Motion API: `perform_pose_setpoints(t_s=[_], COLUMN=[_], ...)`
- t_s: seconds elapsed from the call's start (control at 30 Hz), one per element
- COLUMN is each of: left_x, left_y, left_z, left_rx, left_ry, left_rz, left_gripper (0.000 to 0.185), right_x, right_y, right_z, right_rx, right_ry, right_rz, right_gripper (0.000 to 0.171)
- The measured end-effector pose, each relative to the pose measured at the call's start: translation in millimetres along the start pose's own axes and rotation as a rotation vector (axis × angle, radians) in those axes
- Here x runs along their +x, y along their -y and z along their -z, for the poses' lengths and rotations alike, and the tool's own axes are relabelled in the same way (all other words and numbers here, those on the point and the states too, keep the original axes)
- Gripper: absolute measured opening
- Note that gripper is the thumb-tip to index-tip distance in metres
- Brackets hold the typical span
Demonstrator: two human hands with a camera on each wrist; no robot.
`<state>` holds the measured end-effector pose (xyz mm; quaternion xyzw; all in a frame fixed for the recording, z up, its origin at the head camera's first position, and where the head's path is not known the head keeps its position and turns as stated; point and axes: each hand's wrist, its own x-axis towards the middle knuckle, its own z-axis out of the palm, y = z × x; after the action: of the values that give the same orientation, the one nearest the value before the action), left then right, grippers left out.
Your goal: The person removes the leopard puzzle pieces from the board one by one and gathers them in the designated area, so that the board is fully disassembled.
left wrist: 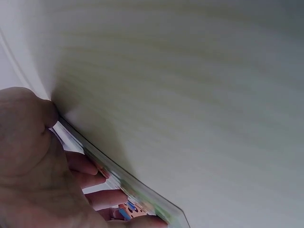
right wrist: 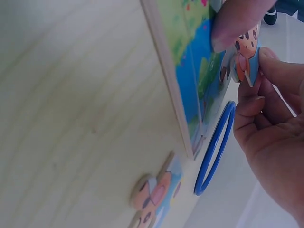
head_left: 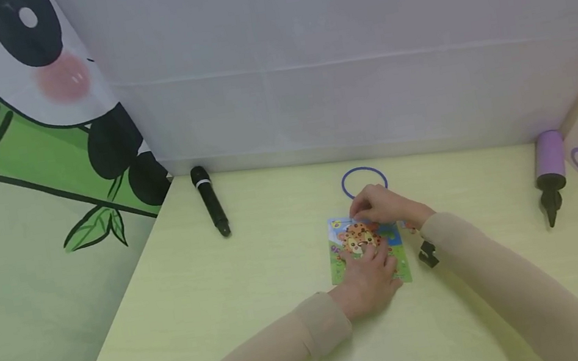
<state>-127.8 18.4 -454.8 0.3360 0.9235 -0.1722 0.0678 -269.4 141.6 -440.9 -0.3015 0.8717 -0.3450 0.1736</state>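
Note:
A jigsaw puzzle board (head_left: pixel 339 272) with a spotted leopard picture on blue and green lies flat on the table. My left hand (head_left: pixel 371 280) rests on its lower part, fingers spread over the picture; in the left wrist view its fingers touch the board near the edge. Over the top edge, my right hand (head_left: pixel 381 203) pinches a puzzle piece (right wrist: pixel 247 50) with orange spotted print and blue, seen in the right wrist view. The piece is tilted above the board. A loose puzzle piece (right wrist: pixel 154 197) lies on the table beside the board, mostly behind the right wrist in the head view.
A blue ring (head_left: pixel 344 185) lies just behind the right hand. A small black object (head_left: pixel 428 254) sits by the right forearm. A black microphone (head_left: pixel 210 202) lies at the back left, a purple and black hand pump (head_left: pixel 551 171) at the far right. A pale curtain (head_left: pixel 339 105) hangs behind.

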Motion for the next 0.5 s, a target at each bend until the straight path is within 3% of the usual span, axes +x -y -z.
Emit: perform_pose_setpoints(t_s=[0.13, 0.37, 0.5], left_x=[-0.9, -0.4, 0.4], left_y=[0.0, -0.4, -0.3], left_z=[0.1, 0.0, 0.0], left_rx=[0.002, 0.027, -0.005], left_ry=[-0.008, 0.011, 0.002], left_rz=[0.004, -0.01, 0.005], left_gripper=[0.055, 0.057, 0.056], right_x=[0.2, 3.0, 5.0], right_y=[-0.2, 4.4, 12.0], right_z=[-0.4, 14.0, 21.3], right_rx=[0.001, 0.016, 0.014], right_ry=[-0.006, -0.131, -0.084], right_rz=[-0.011, 0.072, 0.121], right_gripper=[0.009, 0.012, 0.013])
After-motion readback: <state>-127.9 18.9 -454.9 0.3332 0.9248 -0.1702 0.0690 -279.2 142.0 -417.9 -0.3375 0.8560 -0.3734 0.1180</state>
